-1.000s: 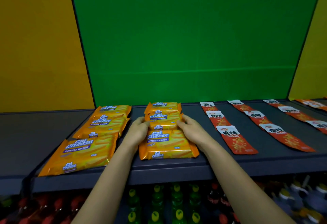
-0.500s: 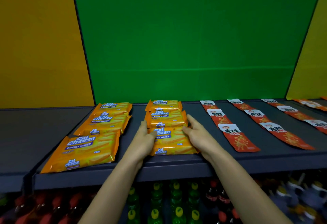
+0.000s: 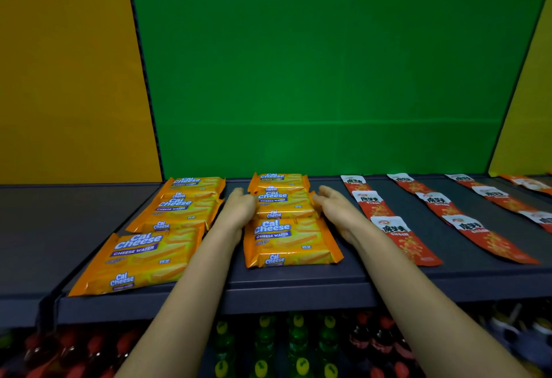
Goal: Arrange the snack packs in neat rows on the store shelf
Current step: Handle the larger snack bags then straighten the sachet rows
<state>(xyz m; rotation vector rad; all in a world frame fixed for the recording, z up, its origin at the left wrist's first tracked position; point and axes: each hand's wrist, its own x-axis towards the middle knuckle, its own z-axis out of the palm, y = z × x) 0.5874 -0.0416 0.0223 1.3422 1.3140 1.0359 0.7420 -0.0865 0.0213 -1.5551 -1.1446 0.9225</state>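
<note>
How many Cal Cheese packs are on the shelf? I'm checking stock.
6. Left row: front, middle, back. Middle row: front, middle between the hands, back. More could be hidden beneath, since the packs overlap.

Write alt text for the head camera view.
Two bare hands, left hand and right hand, flank the middle orange cheese wafer pack on a dark grey shelf. Red snack sachets lie in rows to the right.

Hands (image 3: 239,208) now farther back, mid-row.
</note>
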